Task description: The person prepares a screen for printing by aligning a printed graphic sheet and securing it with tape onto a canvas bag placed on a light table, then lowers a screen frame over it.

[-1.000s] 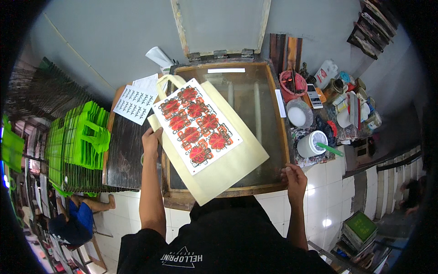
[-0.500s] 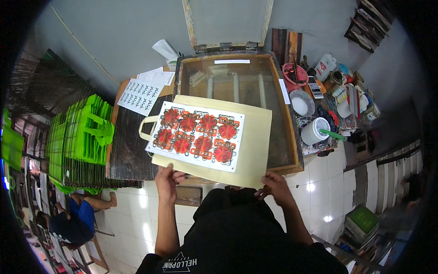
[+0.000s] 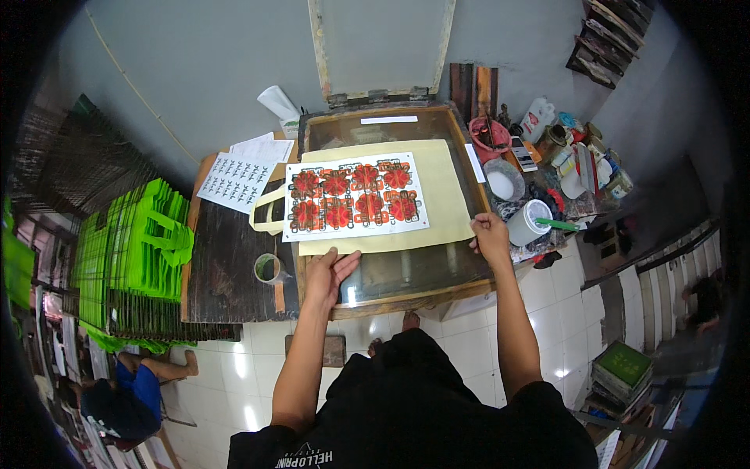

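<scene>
A cream tote bag (image 3: 449, 195) lies over the glass top of a wood-framed table (image 3: 391, 293), its handle (image 3: 267, 215) sticking out on the left. On the bag rests a white sheet (image 3: 355, 232) printed with red flower shapes and dark lettering. My left hand (image 3: 330, 275) touches the bag's near edge, fingers stretched and apart. With thumb and fingers closed, my right hand (image 3: 489, 234) pinches the near right corner of the bag.
A tape roll (image 3: 268, 268) and printed papers (image 3: 234, 180) lie on the left tabletop. To the right stand a white tub (image 3: 529, 222), bowl (image 3: 504, 181) and pink bucket (image 3: 491, 134). A hinged frame (image 3: 383, 55) stands raised behind. Green bags (image 3: 141, 234) fill a rack; a person (image 3: 121, 399) sits lower left.
The bag with its sheet has moved away from me and levelled out over the glass. Both my hands have reached forward with it, and the tape roll has come into view.
</scene>
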A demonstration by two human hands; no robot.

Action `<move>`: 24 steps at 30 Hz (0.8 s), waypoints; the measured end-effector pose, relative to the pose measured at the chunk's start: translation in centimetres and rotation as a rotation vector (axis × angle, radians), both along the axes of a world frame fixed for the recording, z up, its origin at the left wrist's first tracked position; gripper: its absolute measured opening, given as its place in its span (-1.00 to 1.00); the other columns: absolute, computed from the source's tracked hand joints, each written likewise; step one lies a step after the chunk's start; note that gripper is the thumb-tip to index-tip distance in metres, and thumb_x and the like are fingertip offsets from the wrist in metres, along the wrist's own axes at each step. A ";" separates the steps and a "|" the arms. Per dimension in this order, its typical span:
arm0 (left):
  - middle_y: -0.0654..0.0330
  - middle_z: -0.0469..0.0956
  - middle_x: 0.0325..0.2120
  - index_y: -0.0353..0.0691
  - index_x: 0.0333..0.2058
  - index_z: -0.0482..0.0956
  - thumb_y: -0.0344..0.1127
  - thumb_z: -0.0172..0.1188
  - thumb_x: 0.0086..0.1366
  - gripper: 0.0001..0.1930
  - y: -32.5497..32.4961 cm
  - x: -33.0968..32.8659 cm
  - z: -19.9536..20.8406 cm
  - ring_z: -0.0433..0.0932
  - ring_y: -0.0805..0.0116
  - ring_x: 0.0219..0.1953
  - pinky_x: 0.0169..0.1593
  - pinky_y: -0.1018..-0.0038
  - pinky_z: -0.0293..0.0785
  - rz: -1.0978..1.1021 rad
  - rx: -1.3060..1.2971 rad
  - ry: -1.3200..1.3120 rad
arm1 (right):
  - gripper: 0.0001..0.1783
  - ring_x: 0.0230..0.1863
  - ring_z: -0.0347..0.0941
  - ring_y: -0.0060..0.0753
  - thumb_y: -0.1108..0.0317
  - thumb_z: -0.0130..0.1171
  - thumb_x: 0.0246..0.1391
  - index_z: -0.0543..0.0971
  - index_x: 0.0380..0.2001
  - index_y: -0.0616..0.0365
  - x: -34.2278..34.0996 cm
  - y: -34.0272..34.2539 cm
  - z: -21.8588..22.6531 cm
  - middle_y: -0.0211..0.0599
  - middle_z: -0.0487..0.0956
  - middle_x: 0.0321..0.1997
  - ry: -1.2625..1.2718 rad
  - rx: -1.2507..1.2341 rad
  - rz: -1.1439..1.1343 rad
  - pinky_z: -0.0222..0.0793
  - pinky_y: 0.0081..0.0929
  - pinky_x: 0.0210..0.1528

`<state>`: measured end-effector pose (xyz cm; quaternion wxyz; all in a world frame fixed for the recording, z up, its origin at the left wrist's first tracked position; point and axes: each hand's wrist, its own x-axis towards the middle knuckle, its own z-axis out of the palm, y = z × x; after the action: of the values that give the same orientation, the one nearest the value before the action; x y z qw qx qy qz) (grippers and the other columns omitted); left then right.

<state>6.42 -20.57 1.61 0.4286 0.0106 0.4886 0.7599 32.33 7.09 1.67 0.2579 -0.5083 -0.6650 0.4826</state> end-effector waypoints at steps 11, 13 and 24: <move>-0.19 0.59 -0.09 -0.58 -0.01 0.35 -0.39 0.00 0.54 -0.73 2.5 1.1 -0.4 0.70 -0.12 -0.01 0.01 0.23 0.75 0.082 -0.069 0.013 | -0.20 0.63 -0.08 0.09 -0.09 -0.03 0.42 0.21 0.44 0.34 -0.4 -2.9 -2.8 0.15 0.13 0.57 -0.559 0.809 0.438 -0.38 0.41 0.56; -0.14 0.59 -0.12 -0.56 -0.04 0.36 -0.39 0.01 0.53 -0.75 2.1 0.9 -0.5 0.71 -0.11 -0.02 0.00 0.24 0.76 0.132 -0.086 0.036 | -0.22 0.62 -0.06 0.11 -0.08 -0.05 0.43 0.22 0.43 0.35 -0.6 -3.3 -2.4 0.18 0.14 0.56 -0.471 0.774 0.430 -0.36 0.40 0.56; -0.08 0.59 -0.20 -0.46 -0.13 0.39 -0.41 0.04 0.52 -0.83 2.6 0.9 -0.3 0.71 -0.09 -0.03 0.01 0.26 0.75 0.217 -0.123 0.029 | -0.51 0.54 0.14 0.19 0.40 -0.11 0.46 0.33 0.36 0.38 1.7 2.2 0.3 0.23 0.29 0.47 0.121 0.563 0.185 -0.09 0.17 0.55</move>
<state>7.28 -17.96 1.27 0.3366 -0.0577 0.5389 0.7700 34.08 9.33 1.96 0.3827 -0.3243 -0.7997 0.3300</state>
